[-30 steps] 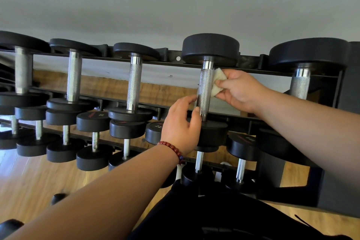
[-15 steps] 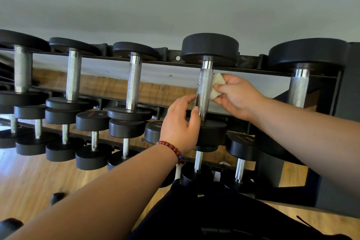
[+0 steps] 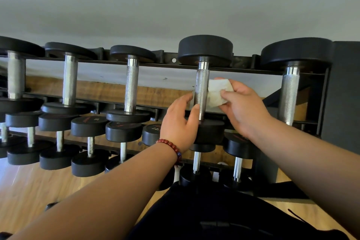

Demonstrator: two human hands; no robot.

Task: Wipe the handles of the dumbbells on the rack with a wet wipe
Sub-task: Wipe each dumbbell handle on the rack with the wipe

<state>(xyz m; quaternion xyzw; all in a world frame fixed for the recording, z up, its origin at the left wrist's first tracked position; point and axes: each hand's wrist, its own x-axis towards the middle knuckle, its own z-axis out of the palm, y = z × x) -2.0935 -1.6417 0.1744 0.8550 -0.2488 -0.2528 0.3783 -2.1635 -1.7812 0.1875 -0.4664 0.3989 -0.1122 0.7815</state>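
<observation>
My right hand [image 3: 243, 107] pinched the wet wipe [image 3: 218, 93] against the right side of a dumbbell handle [image 3: 201, 89] on the rack [image 3: 243, 62]. My left hand [image 3: 179, 124] gripped its lower end. The pinch looked loose, so the wipe could slip off the knurling and leave the far side dirty.

Five large dumbbells [image 3: 131, 87] along the top row of one black rack [image 3: 243, 63]. Smaller dumbbells [image 3: 90, 143] on the lower rows, about seven going by visible handles, some hidden behind arms, so count uncertain. Two hands: one left hand [image 3: 179, 122], one right hand [image 3: 243, 107]. One white wet wipe [image 3: 216, 93]. One red bead bracelet [image 3: 171, 147].
</observation>
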